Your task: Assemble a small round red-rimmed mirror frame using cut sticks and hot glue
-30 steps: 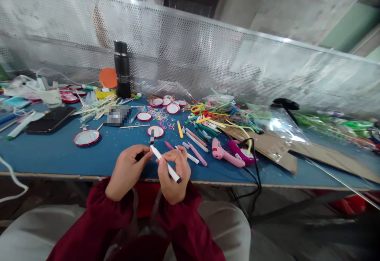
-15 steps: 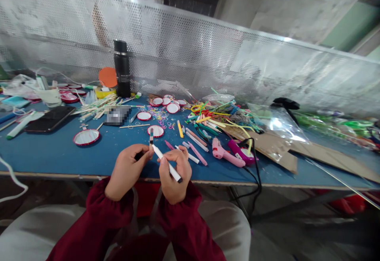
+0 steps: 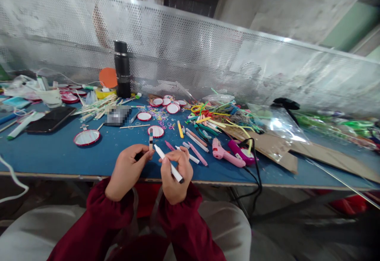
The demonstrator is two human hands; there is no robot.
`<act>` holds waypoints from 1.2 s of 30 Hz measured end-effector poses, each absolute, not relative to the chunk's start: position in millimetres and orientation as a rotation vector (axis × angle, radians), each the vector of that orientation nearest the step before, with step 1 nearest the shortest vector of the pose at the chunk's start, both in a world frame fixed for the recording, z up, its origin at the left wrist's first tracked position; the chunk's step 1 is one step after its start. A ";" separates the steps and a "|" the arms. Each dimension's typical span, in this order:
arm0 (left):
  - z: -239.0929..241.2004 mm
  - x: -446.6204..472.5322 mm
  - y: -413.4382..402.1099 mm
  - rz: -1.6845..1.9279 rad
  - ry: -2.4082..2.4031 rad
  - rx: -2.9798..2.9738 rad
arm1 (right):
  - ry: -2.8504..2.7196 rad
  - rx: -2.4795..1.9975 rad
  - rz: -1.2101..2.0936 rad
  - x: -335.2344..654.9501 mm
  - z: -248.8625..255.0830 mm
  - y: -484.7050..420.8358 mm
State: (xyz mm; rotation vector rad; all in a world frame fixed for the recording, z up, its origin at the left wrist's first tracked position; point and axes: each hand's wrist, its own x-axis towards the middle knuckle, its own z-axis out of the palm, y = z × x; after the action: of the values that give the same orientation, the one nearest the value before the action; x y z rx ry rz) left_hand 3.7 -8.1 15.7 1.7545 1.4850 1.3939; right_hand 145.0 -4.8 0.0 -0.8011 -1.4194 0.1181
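Observation:
My left hand [image 3: 126, 172] is closed in a pinch on a small flat stick [image 3: 151, 138] with dark bands, held upright over the near edge of the blue table [image 3: 59, 154]. My right hand [image 3: 173, 174] grips a white marker [image 3: 168, 162] like a pen, its tip pointing up-left towards the base of the stick. Both wrists wear dark red sleeves. Just beyond the hands lie several markers [image 3: 196, 144] and a round red-rimmed disc [image 3: 156, 131].
Two pink glue guns [image 3: 230, 156] with a black cord lie to the right. A black bottle [image 3: 122, 69], a phone [image 3: 50, 119], more red-rimmed discs [image 3: 86, 137], loose sticks, coloured straws [image 3: 219, 116], cardboard and plastic bags crowd the table. A perforated metal screen backs it.
The banded stick has risen a little in my left hand, and the marker tip has drawn slightly down and right, away from it. Little else has moved.

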 end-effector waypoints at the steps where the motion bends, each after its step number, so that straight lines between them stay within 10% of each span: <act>1: 15.7 3.7 -8.3 1.394 1.484 1.757 | -1.420 -0.799 0.120 145.0 -0.2 -4.9; 36: 14.1 3.6 -8.1 1.383 1.478 1.826 | -1.474 -0.766 0.099 143.2 4.0 -6.4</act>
State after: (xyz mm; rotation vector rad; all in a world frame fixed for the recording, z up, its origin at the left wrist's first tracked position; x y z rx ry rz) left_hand 3.6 -8.1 14.1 1.8262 1.4785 1.3827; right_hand 143.2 -6.4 4.0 -0.7659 -1.4741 0.0991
